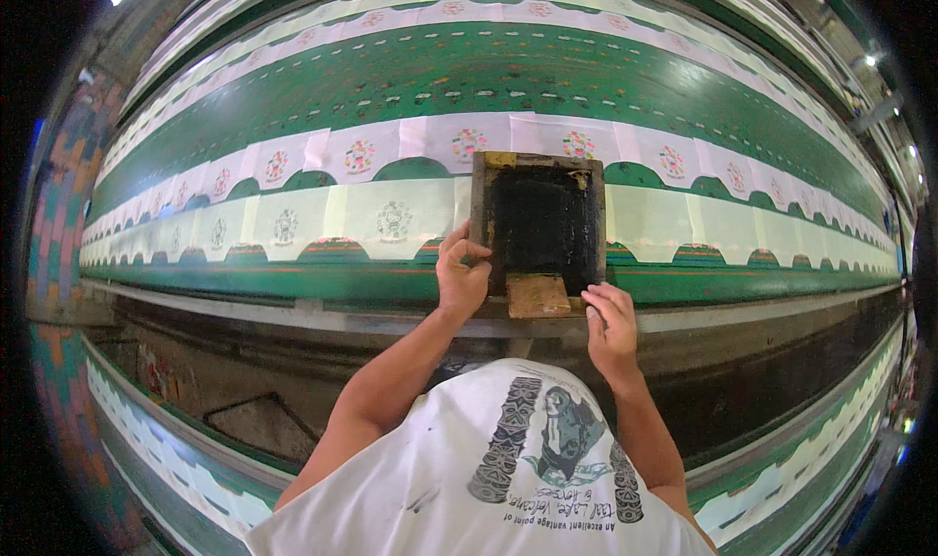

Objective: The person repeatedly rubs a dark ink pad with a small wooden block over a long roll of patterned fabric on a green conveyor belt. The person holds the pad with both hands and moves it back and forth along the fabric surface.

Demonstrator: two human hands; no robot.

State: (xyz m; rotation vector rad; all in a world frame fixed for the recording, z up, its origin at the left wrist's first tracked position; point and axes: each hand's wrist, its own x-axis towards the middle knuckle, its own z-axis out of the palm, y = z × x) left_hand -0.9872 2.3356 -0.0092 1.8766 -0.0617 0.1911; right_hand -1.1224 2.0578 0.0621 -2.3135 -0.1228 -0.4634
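Observation:
A wooden-framed printing screen (pixel 598 214) lies over the near row of pale fabric pieces, its inside coated with black ink. My left hand (pixel 462 275) grips the left side of the frame, thumb over the rim. At the lower right corner my right hand (pixel 611 323) holds the frame with bent fingers. A squeegee with a wooden handle (pixel 537 296) rests at the screen's near end, between my hands. Left of the screen, a cream fabric piece (pixel 394 221) bears a black outline print; a cream piece (pixel 650 226) on the right shows no print. The fabric beneath the screen is hidden.
A long green table (pixel 322 280) runs across in front of me. Behind the near row lies another row of white pieces (pixel 359 150) with coloured prints. Further rows lie beyond, and more fabric-covered tables (pixel 186 458) stand behind me. A brick-patterned floor (pixel 68 409) shows at left.

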